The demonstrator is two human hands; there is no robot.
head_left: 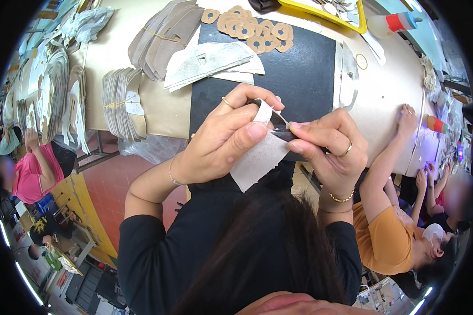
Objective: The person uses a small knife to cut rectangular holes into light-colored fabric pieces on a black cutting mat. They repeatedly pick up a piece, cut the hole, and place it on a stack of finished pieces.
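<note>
Looking down, I see a wide beige worktable (383, 100) curving across the upper part of the view, with a large black rectangular cutting mat (305, 73) lying on its middle. Left of the mat sit fanned stacks of grey and tan cut fabric pieces (165, 34), some bound with rubber bands, and a pale grey wedge-shaped panel (210, 60) overlaps the mat's top left corner. Along the mat's far edge lies a heap of small tan rounded patches with dark holes (255, 29). A yellow tray (326, 14) holds more small pieces beyond it, and a clear squeeze bottle with a red collar (391, 23) lies on its side to the right.

A co-worker in an orange top (386, 239) sits at my right, one hand resting on the table edge.

Both my hands are raised in front of the mat's near edge. My left hand (226, 139), ring on one finger and a thin bracelet at the wrist, pinches a light grey textured fabric piece (257, 160) between thumb and curled fingers; the piece hangs down toward my chest, its upper end curled over my fingers. My right hand (328, 149), with a gold ring and bracelet, is closed around a small dark cutting tool (284, 131), whose tip meets the fabric's upper edge just beside my left thumb.
</note>
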